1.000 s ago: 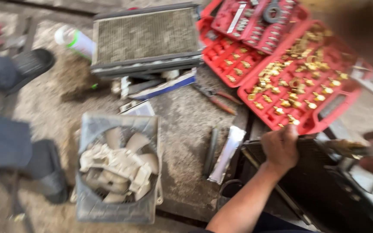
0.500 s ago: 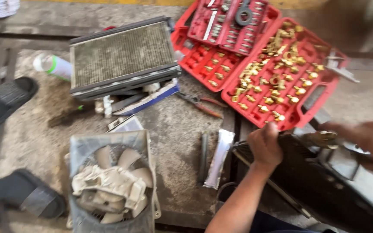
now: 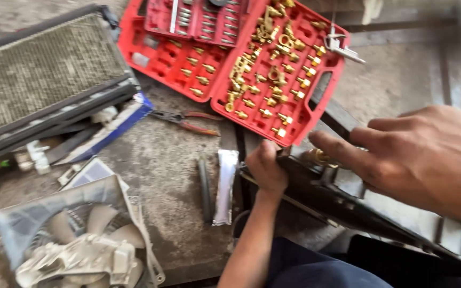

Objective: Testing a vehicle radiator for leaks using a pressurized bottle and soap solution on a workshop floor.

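Dusty concrete floor (image 3: 161,160) carries the whole job, parts spread within arm's reach. An open red case (image 3: 241,58) of brass fittings lies just beyond the dark metal frame (image 3: 326,192), so pieces can be picked without shifting. The left hand (image 3: 267,166) clamps its grip on the frame's near corner, steadying it. The right hand (image 3: 417,154) hovers above with fingers extended toward a brass fitting (image 3: 320,156) on the frame; its grip is loose, holding nothing. A fan shroud (image 3: 76,234) and a finned radiator core (image 3: 44,74) lie aside, left. Compared with half a second ago, the view has moved in closer, and the right hand now fills the foreground.
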